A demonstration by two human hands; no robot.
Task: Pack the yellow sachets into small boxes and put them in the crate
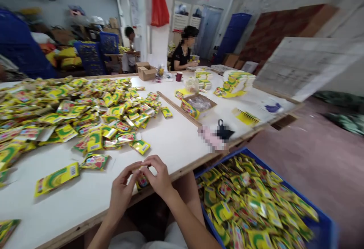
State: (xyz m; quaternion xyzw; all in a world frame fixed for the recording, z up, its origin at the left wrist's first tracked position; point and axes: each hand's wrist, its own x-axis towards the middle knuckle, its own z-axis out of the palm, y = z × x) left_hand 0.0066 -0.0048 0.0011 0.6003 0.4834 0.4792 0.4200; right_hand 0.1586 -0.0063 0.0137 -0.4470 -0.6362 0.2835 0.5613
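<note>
Near the front edge of the white table (119, 182), both hands close round one small printed carton (143, 180), yellow and green with red. My left hand (125, 184) grips its left end, while my right hand (157, 177) pinches the top at the right, fingertips almost meeting. Fingers cover most of the carton, so whether its flap is open is hidden. Just beyond lie a yellow carton (141, 146) and another with its picture side up (95, 161). A longer yellow carton (57, 178) lies to the left. Behind these spreads a big heap of similar cartons (85, 108).
A blue crate (324, 218) full of cartons stands low at my right. A wooden strip (179, 109) crosses the table beside an open box (212, 107) with clear plastic. Stacked cartons (237, 82) and a slanted board (301, 67) stand farther right. A person (183, 54) sits across the table.
</note>
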